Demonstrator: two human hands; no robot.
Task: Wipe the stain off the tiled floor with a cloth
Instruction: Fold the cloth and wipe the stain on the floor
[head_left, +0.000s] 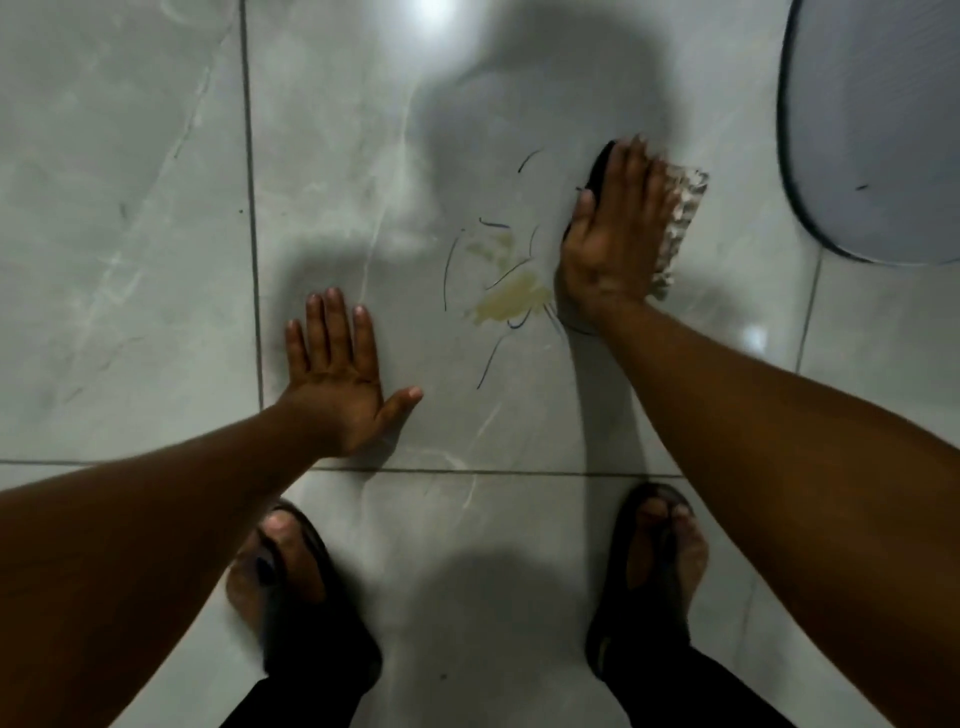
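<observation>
Just beside the right hand (610, 244), on its thumb side, sits the stain (514, 301): a yellowish smear in two patches, with thin dark curved strands scattered around it on the tiled floor (156, 208). The right hand lies flat, palm down, fingers straight and close together, pressing the cloth (680, 228) to the tile. Pale textured cloth shows past the little-finger side; a dark part of it shows past the fingertips (636, 148) and along the thumb side. The cloth edge is touching or nearly touching the stain's near patch; cannot tell which.

The left hand (337, 374) is flat on the floor, fingers spread apart, thumb out toward the stain, well apart from it. It holds nothing, looks like a brace.

Progress judgement: early. The stain looks mostly intact, both patches clearly visible, strands not gathered. Left to do: sweep the cloth across from the thumb side over both patches, probably several passes, and pick up the strands.

Both feet in dark sandals (644, 571) are below the hands. A round pale object with a dark rim (883, 130) lies beyond the right fingertips, off to the little-finger side.
</observation>
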